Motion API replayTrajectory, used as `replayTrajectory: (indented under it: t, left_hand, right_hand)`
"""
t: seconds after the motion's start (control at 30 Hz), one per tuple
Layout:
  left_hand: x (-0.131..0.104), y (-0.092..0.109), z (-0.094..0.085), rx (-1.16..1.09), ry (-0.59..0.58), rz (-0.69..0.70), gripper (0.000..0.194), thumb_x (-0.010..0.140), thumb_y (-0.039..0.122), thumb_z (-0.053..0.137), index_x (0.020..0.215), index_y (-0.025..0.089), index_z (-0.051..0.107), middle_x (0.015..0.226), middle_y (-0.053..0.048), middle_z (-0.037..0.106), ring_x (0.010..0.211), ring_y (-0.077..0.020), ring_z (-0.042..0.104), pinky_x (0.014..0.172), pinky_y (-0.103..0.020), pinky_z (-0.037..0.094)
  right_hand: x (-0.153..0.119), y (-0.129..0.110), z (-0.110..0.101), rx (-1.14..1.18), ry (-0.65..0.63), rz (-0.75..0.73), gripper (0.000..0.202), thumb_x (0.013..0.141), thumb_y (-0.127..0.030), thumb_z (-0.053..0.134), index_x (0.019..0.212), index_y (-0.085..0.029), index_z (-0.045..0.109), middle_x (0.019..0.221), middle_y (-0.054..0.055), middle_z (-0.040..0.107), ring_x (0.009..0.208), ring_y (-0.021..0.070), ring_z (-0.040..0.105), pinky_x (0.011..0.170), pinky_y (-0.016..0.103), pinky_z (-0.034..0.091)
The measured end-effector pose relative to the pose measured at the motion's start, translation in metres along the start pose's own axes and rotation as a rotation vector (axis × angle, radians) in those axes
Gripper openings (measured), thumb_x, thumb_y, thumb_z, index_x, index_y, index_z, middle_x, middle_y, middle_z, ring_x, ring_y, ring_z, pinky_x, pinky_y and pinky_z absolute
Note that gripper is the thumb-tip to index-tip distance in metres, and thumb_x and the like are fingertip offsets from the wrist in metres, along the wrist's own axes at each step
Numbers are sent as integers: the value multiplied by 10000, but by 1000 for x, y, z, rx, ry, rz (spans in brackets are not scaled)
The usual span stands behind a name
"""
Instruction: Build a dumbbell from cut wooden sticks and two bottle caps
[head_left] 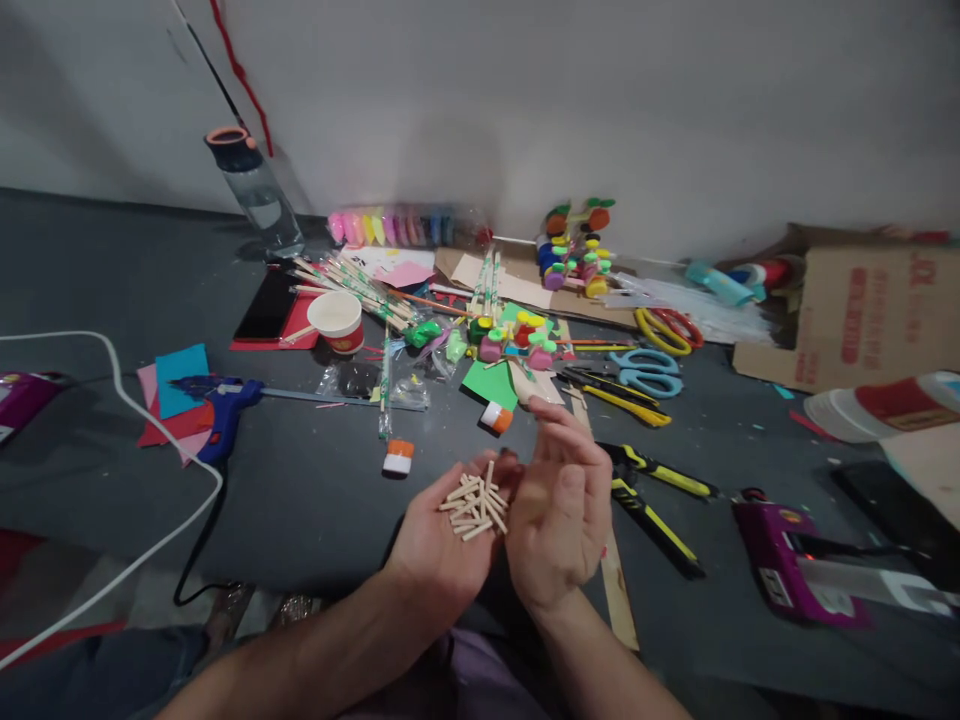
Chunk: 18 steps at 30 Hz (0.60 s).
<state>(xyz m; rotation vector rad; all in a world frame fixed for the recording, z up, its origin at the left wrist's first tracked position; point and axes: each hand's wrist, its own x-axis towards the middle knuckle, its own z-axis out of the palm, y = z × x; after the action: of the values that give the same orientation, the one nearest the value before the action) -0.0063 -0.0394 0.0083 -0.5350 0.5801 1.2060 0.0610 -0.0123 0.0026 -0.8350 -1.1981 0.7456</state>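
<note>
My left hand (pixel 448 530) is cupped, palm up, near the table's front edge. In its palm lies a loose pile of short, pale wooden stick pieces (pixel 475 503). Beside it, my right hand (pixel 564 505) is held upright with its fingers stretched out and its inner edge against the left hand; nothing shows in its grasp. Just beyond the hands is an orange-and-white block (pixel 496 417), and a second similar block (pixel 397 458) stands to the left. Pliers (pixel 652 495) with black and yellow handles lie right of my right hand.
Behind are a paper cup (pixel 337 322), wrapped chopsticks (pixel 360 290), colourful clay figures (pixel 517 340) and blue scissors (pixel 649 372). A blue glue gun (pixel 225 410) and white cable (pixel 165 430) lie left. A purple tool (pixel 780 565) and cardboard box (pixel 877 310) are right. A water bottle (pixel 259 200) stands back left.
</note>
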Motion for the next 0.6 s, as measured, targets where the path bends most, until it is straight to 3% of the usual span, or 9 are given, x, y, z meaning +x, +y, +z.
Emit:
replayTrajectory:
  t: [0.17, 0.3, 0.37, 0.5, 0.6]
  left_hand:
    - [1, -3, -3, 21, 43, -39, 410, 1013, 214, 371, 818, 104, 714, 884, -113, 751, 834, -186, 729, 969, -340, 512]
    - [0, -1, -6, 29, 16, -54, 378, 1007, 230, 392, 845, 107, 710, 941, -132, 750, 915, -224, 731, 923, -367, 532]
    - [-1, 2, -6, 38, -4, -53, 373, 1008, 239, 391, 864, 108, 709, 947, -134, 750, 911, -239, 730, 882, -383, 544]
    - [-3, 8, -4, 54, 9, -20, 380, 1015, 248, 364, 897, 119, 702, 917, -111, 753, 817, -194, 726, 813, -335, 559]
    - [-3, 11, -1, 55, 43, -9, 372, 1017, 249, 361, 927, 119, 698, 913, -101, 752, 842, -187, 732, 787, -295, 561]
  right_hand:
    - [12, 2, 1, -33, 37, 18, 289, 1027, -185, 212, 1106, -237, 485, 1242, 128, 559, 1284, 249, 531, 1107, 572, 377]
    - [17, 1, -16, -154, -28, -48, 284, 1032, -183, 228, 1075, -245, 502, 1222, 124, 551, 1238, 262, 553, 1046, 576, 433]
    - [17, -2, -31, -241, -141, -100, 250, 1029, -185, 318, 1026, -252, 558, 1181, 99, 576, 1177, 258, 573, 1027, 560, 439]
    - [14, -7, -58, -439, -530, -189, 63, 919, -277, 648, 973, -257, 673, 1126, 71, 631, 1097, 269, 595, 1046, 537, 419]
    - [10, -9, -67, -571, -687, -236, 194, 831, -274, 764, 1002, -230, 686, 1186, 103, 625, 1137, 292, 574, 1039, 521, 423]
